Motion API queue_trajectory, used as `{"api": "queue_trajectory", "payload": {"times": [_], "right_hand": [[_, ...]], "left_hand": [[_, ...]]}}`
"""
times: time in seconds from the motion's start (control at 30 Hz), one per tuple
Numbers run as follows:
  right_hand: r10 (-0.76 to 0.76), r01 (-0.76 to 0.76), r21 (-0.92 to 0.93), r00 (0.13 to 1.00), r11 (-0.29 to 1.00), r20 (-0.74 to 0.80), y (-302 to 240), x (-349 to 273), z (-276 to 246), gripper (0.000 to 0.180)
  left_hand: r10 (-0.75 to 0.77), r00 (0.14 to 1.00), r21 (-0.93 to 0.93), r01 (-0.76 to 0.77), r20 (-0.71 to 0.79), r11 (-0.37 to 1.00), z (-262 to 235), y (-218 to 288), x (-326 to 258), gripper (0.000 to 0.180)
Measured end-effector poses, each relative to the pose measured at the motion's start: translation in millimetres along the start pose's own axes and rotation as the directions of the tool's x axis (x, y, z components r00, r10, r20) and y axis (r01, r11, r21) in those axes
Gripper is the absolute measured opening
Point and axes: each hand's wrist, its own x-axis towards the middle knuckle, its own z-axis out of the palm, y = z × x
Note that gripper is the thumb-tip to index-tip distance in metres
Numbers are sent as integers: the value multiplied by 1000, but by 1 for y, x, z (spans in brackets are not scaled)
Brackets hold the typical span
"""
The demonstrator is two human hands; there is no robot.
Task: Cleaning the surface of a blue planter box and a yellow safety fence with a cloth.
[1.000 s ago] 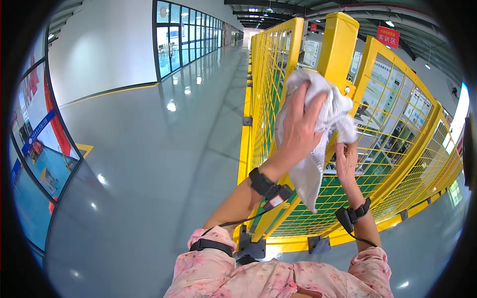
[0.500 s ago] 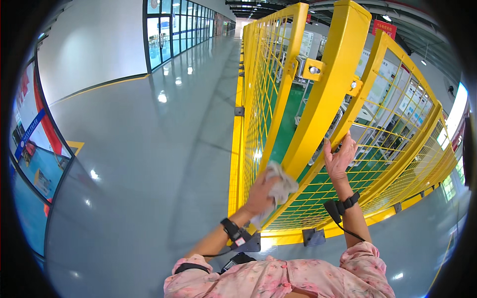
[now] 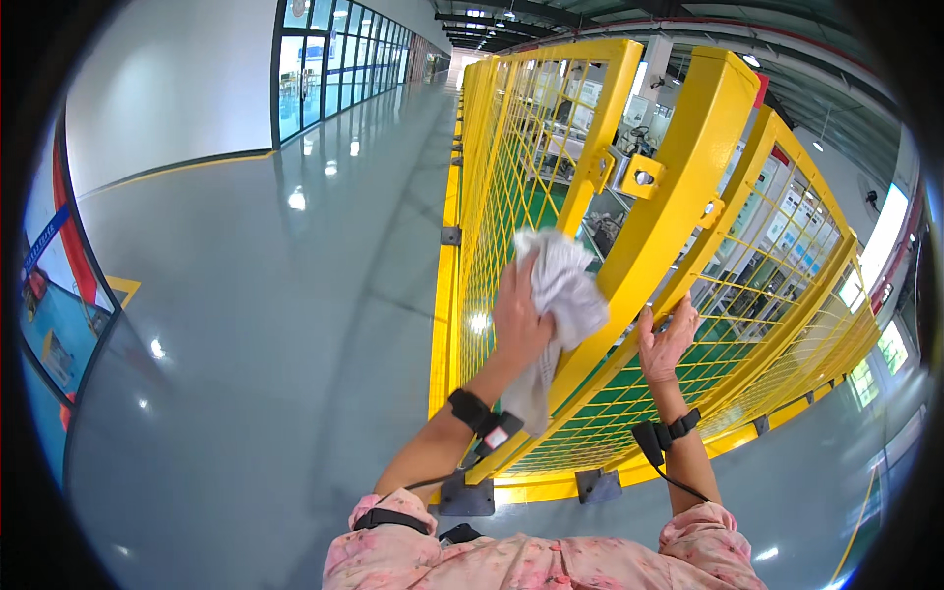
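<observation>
Left hand is closed around a crumpled white cloth, palm turned toward the fence so that the bunched fabric is pressed flat against the slanting yellow post; a loose tail of the cloth hangs down past the wrist, which suggests it is gripped only at its upper part to leave a broad pad for rubbing. Right hand is open, fingers spread, and rests against the yellow frame just beside the same post, seemingly as a brace to steady the body while the other arm pushes. Both wrists wear dark bands with a small black unit and a cable running back along the forearms. Behind the post, green wire mesh fills the fence panels, and the run of yellow fencing leads away along the glossy grey floor. Black base plates hold the posts to the floor near the person's pink patterned sleeves.
</observation>
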Motion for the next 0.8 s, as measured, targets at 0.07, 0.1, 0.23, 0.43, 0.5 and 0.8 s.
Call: {"api": "queue_trajectory", "payload": {"times": [0.07,0.1,0.23,0.43,0.5,0.8], "right_hand": [[-11,11,3,999,1000,-37,0,-1,5,61],[6,-6,5,1000,1000,-19,0,-4,7,60],[43,-43,-3,999,999,12,-4,-1,5,59],[10,-10,-37,1000,999,-10,1,-7,6,57],[14,-14,-46,1000,999,-3,3,-9,7,57],[4,-6,-21,996,1000,-87,-15,1,11,54]], "left_hand": [[-136,988,48,133,72,990,-5,-16,-44,73],[-270,952,110,256,141,960,-9,-28,-64,74],[-404,899,143,383,170,913,-13,-46,-99,69],[-180,984,-17,180,7,984,-7,5,21,61],[-111,992,-40,109,-54,993,-4,22,54,65],[-295,955,168,285,39,944,0,-34,-49,70]]}}
